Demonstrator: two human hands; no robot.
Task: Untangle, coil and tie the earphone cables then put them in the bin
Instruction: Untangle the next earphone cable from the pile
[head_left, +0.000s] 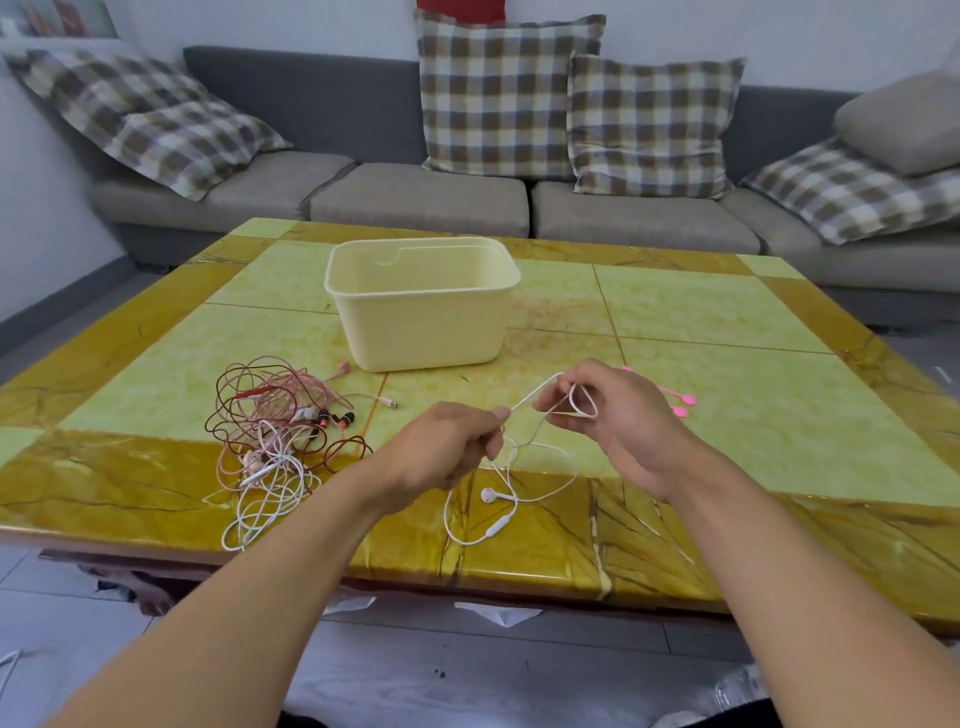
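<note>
- A pale yellow rectangular plastic bin (422, 304) stands upright on the yellow-green marble-patterned table (701, 322), its open mouth up and its long axis running left to right.
- Nearer the camera than the bin, both hands hold a thin white earphone cable (535, 397) above the table.
- The left hand (441, 447) is curled, thumb and forefinger pinching the cable where a straight stretch starts; the other fingers are folded in around cable below.
- That taut stretch runs up and to the right, from the left hand's pinch to the right hand (618, 415).
- The right hand's fingers are bent, and a small loop of the cable passes around them; thumb and fingertips close on the strand.
- Below the hands the rest of the white cable hangs slack in loose curves down to the table edge nearest the camera, with a white earbud (488, 494) and a white inline control (500, 526) lying there, the control's long axis slanting up to the right.
- Left of the hands and nearer than the bin lies a tangled heap of pink, dark red and white earphone cables (275, 431).
- Just right of the right hand, partly hidden by it, lie pink cable ties (680, 405) with rounded ends.
- Beyond the bin stands a grey sofa (415, 197) with checked cushions (493, 98).
</note>
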